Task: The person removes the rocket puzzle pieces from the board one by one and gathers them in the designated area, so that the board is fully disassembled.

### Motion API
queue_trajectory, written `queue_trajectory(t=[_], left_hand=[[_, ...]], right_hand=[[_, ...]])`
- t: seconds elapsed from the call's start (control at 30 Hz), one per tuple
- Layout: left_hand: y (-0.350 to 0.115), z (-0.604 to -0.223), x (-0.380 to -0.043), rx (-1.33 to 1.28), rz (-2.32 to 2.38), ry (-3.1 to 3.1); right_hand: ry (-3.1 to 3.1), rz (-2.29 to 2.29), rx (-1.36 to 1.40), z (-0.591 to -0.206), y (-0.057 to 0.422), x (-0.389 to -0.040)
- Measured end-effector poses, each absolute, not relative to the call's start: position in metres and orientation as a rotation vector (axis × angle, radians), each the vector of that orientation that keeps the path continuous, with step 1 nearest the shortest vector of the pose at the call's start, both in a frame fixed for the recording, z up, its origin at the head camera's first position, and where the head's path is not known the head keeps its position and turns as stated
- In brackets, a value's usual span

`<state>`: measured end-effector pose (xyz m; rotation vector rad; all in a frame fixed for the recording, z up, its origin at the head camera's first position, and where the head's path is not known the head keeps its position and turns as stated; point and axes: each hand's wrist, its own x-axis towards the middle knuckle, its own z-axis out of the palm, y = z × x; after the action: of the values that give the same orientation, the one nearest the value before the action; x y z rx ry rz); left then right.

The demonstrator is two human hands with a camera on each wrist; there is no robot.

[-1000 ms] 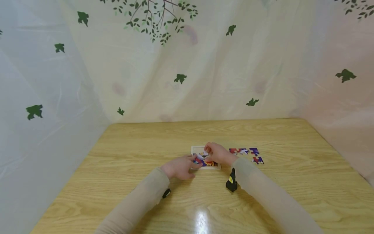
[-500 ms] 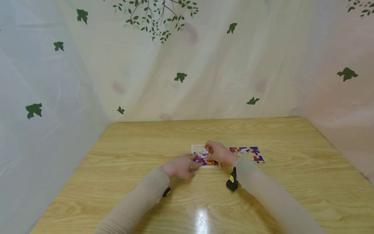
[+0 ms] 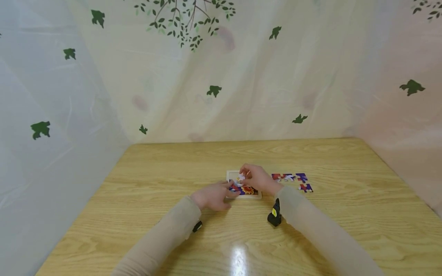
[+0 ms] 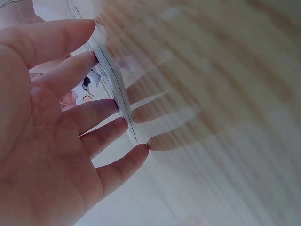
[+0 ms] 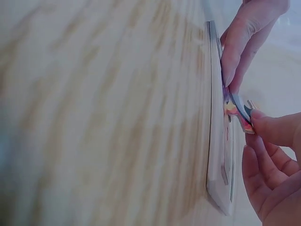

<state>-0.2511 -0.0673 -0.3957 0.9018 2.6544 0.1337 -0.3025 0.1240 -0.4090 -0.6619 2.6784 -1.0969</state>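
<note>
My right hand [image 3: 259, 179] pinches a jigsaw piece [image 5: 241, 113] between thumb and fingers, tilted close over the puzzle tray in the right wrist view. The light-framed puzzle tray [image 3: 256, 197] lies on the table, its near part filled with purple, red and orange picture pieces [image 3: 246, 190]. A bare strip of the tray shows at its far left. My left hand [image 3: 214, 196] reaches in from the left, fingers extended and spread, fingertips at the tray's near-left edge. In the left wrist view, white pieces with a dark round spot [image 4: 86, 84] show between its fingers.
Right of the tray lie several loose jigsaw pieces: a joined red and white group [image 3: 283, 177], a purple one [image 3: 301, 177] and a red-purple one [image 3: 305, 188]. The wooden table [image 3: 179, 165] meets a printed curtain [image 3: 172, 96] behind. Each wrist wears a small black device [image 3: 274, 215].
My right hand has shifted slightly left over the tray with the jigsaw piece, uncovering more of the orange picture. The left hand keeps its place. The head view has tilted slightly.
</note>
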Motion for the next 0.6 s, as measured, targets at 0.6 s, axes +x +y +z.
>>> queue_trajectory(t=[0.6], left_hand=[[-0.066,-0.395,-0.249,0.861,0.121,2.667]], right_hand=[[2.697,-1.158,-0.711,-0.4,0.148,-0.303]])
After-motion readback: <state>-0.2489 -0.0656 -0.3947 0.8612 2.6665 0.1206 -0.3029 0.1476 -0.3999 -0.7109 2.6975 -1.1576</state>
